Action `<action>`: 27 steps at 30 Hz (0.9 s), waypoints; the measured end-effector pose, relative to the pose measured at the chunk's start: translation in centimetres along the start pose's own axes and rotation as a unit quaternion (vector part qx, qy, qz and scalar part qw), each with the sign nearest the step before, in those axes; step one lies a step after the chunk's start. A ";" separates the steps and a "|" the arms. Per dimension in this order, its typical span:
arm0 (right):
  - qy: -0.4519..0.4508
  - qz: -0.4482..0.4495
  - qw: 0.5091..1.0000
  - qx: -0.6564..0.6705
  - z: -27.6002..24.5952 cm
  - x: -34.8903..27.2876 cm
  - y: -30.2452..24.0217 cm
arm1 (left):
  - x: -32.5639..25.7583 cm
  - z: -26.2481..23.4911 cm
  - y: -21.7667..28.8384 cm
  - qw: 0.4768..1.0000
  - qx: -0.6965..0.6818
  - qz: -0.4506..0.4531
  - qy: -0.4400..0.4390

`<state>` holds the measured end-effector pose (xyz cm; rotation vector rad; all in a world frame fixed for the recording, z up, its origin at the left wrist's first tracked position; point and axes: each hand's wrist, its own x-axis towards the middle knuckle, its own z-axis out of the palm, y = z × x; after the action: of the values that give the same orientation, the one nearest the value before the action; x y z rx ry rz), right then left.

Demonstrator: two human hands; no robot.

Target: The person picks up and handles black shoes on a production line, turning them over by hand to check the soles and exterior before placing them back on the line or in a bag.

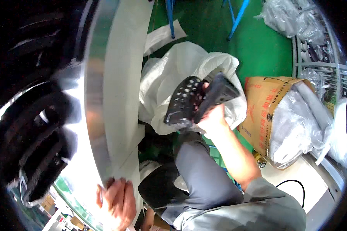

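My right hand [210, 117] reaches out over my knee and grips two black plastic parts [198, 100], one flat and full of holes, the other a solid curved piece beside it. They hang over a large open white sack [169, 73] on the green floor. My left hand [115, 202] rests on the edge of the white workbench [121, 77] at the lower left, fingers curled against its metal rim; nothing shows in it. I sit on a black stool [158, 188], grey trousers and sleeve in view.
A cardboard box [262, 111] lined with a clear plastic bag stands to the right of the sack. A wire rack [320, 65] with bagged parts is at the far right. Blue frame legs [235, 19] stand behind. Black moulded parts [38, 127] lie on the bench at left.
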<state>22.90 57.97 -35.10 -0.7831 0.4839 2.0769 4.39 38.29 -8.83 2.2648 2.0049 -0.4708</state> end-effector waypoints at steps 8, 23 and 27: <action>-0.065 -0.045 0.983 -0.164 1.4 -12.3 0.7 | 7.4 2.0 9.6 0.721 -0.671 -0.169 0.031; -0.214 -0.274 0.811 -0.470 6.0 -23.7 5.0 | -3.5 -1.4 11.2 0.584 -0.775 -0.167 0.175; -0.537 -0.187 0.602 -0.560 10.8 -28.5 1.4 | -9.3 -4.9 4.8 0.605 -0.786 -0.124 0.012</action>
<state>30.75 47.03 -7.72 -0.0390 -1.6496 1.8156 9.08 30.02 -2.23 0.7874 1.4241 0.9944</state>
